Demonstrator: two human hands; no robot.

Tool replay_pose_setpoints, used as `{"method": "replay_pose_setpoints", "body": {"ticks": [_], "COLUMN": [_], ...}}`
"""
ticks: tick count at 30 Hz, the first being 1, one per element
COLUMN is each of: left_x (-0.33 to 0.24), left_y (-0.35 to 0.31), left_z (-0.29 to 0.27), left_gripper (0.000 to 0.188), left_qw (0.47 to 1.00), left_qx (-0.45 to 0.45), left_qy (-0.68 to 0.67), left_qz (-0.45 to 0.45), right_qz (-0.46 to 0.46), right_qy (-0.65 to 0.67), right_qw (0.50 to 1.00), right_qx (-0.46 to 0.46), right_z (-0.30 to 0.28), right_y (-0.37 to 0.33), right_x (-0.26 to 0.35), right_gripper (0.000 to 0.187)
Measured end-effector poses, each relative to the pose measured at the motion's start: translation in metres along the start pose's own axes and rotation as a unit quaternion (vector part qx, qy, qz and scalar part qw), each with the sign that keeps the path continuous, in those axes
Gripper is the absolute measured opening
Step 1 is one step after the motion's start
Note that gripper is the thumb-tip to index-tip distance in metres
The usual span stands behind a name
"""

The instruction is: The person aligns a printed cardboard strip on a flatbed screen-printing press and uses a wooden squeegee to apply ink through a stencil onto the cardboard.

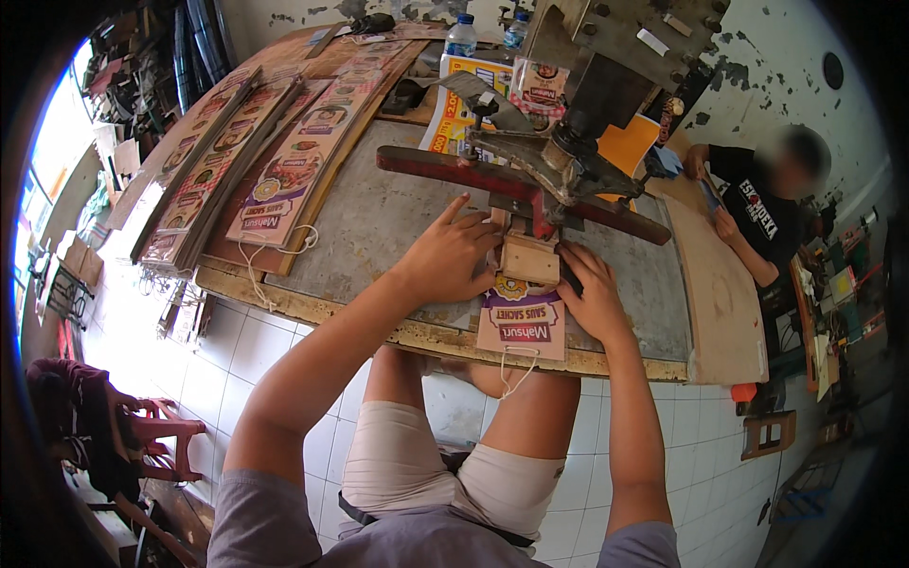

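Note:
A press [568, 161] with a long red bar [445, 175] stands over the grey work surface. Below its head sits a small wooden block [530, 259]. From under this block a printed purple and pink card [521, 322] reaches toward me, with a loop of white string [514, 379] hanging over the table edge. My left hand [450, 251] rests at the left side of the block, index finger stretched away and the others by the wood. Flat along the right side lies my right hand [592, 284], its fingers at the block and the card's edge. Neither hand is wrapped round anything.
Stacks of long printed strips [308, 156] lie to the left, some in clear plastic [204, 189]. Water bottles [461, 38] and a yellow printed sheet [445, 123] stand farther back. Another person [767, 204] sits at the right. A red plastic stool [161, 435] is at lower left.

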State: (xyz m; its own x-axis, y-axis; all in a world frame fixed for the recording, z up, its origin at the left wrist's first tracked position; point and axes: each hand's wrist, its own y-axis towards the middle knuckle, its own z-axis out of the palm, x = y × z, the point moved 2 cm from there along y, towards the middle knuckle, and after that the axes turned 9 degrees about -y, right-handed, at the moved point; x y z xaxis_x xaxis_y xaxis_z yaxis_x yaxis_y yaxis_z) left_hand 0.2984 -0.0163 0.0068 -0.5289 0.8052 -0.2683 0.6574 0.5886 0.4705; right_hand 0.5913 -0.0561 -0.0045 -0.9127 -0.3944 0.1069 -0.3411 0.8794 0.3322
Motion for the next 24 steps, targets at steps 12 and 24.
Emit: {"method": "replay_pose_setpoints", "body": {"ticks": [12,24], "left_x": [-0.0019,-0.0075], "left_y": [-0.0009,0.0025], "left_z": [0.0010,-0.0008], "left_gripper": [0.057,0.059], "left_qw": [0.999,0.999], "left_qx": [-0.005,0.013], "left_qy": [0.028,0.023], "left_qz": [-0.020,-0.030], "right_qz": [0.015,0.016], "right_qy": [0.010,0.006], "right_qw": [1.000,0.999], "right_qx": [-0.006,-0.029], "right_z": [-0.0041,0.0030], "right_y": [-0.0013,-0.0032], "right_x": [0.0050,-0.0034], "right_gripper": [0.060,0.059]}}
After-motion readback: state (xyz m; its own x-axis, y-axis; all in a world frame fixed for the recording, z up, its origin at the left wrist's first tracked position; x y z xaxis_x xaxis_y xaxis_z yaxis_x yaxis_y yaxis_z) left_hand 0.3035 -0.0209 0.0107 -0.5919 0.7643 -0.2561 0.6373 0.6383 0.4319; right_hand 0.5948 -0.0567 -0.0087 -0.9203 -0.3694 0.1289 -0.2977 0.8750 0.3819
